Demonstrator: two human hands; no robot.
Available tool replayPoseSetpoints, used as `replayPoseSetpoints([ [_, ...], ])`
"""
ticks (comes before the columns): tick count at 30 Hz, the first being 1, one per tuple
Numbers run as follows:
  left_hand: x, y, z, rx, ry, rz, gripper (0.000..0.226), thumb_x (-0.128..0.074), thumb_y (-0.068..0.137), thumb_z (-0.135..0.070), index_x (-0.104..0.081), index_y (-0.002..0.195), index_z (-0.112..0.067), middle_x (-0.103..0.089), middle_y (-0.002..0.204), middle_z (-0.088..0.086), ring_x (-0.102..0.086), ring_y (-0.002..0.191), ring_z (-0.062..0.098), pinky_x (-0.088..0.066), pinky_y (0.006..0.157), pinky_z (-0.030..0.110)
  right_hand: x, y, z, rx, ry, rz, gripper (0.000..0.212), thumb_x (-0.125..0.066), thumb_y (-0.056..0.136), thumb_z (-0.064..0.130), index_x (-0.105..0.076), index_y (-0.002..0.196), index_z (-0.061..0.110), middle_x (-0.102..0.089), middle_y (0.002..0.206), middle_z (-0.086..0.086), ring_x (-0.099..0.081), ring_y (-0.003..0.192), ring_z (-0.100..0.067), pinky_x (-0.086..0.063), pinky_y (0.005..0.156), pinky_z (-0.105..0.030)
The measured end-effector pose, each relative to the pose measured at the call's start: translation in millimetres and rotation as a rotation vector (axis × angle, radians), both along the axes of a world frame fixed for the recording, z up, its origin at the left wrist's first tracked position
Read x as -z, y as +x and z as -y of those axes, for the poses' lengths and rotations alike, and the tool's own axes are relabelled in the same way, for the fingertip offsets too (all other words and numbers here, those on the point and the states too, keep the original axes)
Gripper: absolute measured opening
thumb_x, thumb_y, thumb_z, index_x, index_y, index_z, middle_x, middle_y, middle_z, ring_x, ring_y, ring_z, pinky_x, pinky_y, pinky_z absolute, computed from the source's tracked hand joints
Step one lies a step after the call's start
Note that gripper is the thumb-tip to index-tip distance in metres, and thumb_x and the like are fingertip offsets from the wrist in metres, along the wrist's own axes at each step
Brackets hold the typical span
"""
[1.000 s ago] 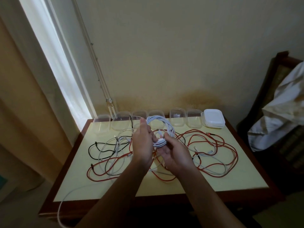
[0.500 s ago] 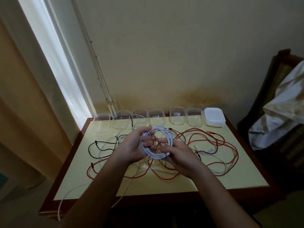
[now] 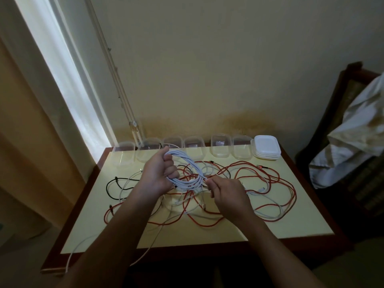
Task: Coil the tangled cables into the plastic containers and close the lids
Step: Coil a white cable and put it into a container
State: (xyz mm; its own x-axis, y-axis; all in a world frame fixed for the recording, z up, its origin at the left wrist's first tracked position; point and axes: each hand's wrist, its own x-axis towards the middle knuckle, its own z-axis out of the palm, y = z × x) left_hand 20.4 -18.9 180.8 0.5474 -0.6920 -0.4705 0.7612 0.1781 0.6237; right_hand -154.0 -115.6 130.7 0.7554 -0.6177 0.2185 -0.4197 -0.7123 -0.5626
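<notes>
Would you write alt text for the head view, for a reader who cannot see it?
A person's left hand grips a white cable coil above a table while the right hand pinches its edge. Red, white and black cables lie tangled beneath; containers and stacked lids line the far edge.

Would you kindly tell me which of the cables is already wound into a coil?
The white cable gripped in the left hand: it forms a ring of loops above the table, while the rest lie loose and tangled.
</notes>
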Motion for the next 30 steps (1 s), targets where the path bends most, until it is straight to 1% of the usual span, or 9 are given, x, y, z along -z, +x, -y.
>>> replayPoseSetpoints([
  [3,1,-2,-1,0.005,-0.114,-0.118,0.054,-0.048,0.102,-0.033,-0.039,0.050,-0.022,-0.020,0.040,-0.006,-0.015,0.033,0.008,-0.015,0.036,0.023,-4,3,2,0.020,0.413,0.117,0.029,-0.050,0.107,0.029,-0.070,0.087,0.021,-0.071,0.073,0.002,-0.066,0.062,-0.010,-0.052,0.057,-0.027],
  [8,11,-12,3,-0.077,-0.222,-0.161,0.051,-0.053,0.098,-0.032,-0.035,0.051,-0.022,-0.019,0.040,-0.005,-0.014,0.035,0.009,-0.019,0.037,0.023,-12,20,-7,0.097,1.302,0.443,0.024,-0.053,0.105,0.018,-0.068,0.119,0.004,-0.077,0.101,-0.017,-0.077,0.085,-0.028,-0.064,0.072,-0.033],
  [11,23,-17,5,-0.142,-0.252,-0.145,0.055,-0.052,0.100,-0.037,-0.033,0.050,-0.022,-0.018,0.040,-0.005,-0.015,0.035,0.009,-0.020,0.041,0.023,-15,38,-12,0.181,1.535,0.635,0.020,-0.055,0.104,0.009,-0.066,0.119,0.001,-0.077,0.103,-0.020,-0.077,0.090,-0.028,-0.065,0.074,-0.033],
  [14,31,-13,0,-0.190,-0.267,-0.186,0.059,-0.049,0.100,-0.052,-0.031,0.053,-0.022,-0.019,0.040,-0.005,-0.017,0.036,0.010,-0.032,0.047,0.022,-13,60,-11,0.200,1.569,0.657,0.020,-0.054,0.104,0.008,-0.066,0.119,0.002,-0.077,0.102,-0.018,-0.077,0.090,-0.025,-0.064,0.074,-0.033],
  [18,32,9,-5,-0.270,-0.208,-0.168,0.061,-0.048,0.098,-0.058,-0.033,0.054,-0.019,-0.020,0.042,-0.003,-0.024,0.037,0.012,-0.045,0.075,0.033,-6,93,-3,0.095,1.722,0.560,0.021,-0.047,0.106,0.010,-0.066,0.109,0.000,-0.075,0.093,-0.015,-0.075,0.084,-0.023,-0.064,0.072,-0.032],
  [22,49,51,-13,-0.312,-0.064,-0.069,0.053,-0.043,0.099,-0.059,-0.046,0.070,-0.015,-0.041,0.047,0.000,-0.048,0.050,0.016,-0.056,0.067,0.037,-2,142,-1,0.113,1.648,0.418,0.021,-0.047,0.106,0.007,-0.067,0.097,0.004,-0.071,0.083,-0.011,-0.071,0.072,-0.018,-0.063,0.064,-0.030],
  [25,74,91,-30,-0.236,0.241,0.248,0.057,-0.036,0.102,-0.059,-0.066,0.108,-0.010,-0.073,0.084,0.007,-0.071,0.083,0.022,-0.058,0.079,0.039,9,194,5,0.187,1.414,0.329,0.019,-0.057,0.101,0.002,-0.072,0.090,0.004,-0.073,0.073,-0.008,-0.070,0.063,-0.016,-0.061,0.070,-0.033],
  [27,88,116,-41,-0.232,0.409,0.448,0.064,-0.028,0.103,-0.061,-0.069,0.109,-0.012,-0.076,0.096,0.006,-0.071,0.090,0.021,-0.055,0.076,0.036,17,229,10,0.169,1.256,0.263,0.020,-0.060,0.100,0.003,-0.074,0.086,0.004,-0.073,0.073,-0.011,-0.069,0.066,-0.021,-0.059,0.079,-0.040],
  [30,120,157,-56,-0.268,0.678,0.796,0.052,-0.035,0.102,-0.059,-0.065,0.103,-0.016,-0.073,0.103,0.004,-0.066,0.090,0.016,-0.053,0.082,0.038,26,279,19,0.131,1.087,0.192,0.015,-0.058,0.101,0.005,-0.073,0.097,0.003,-0.070,0.078,-0.011,-0.066,0.067,-0.020,-0.058,0.068,-0.033],
])
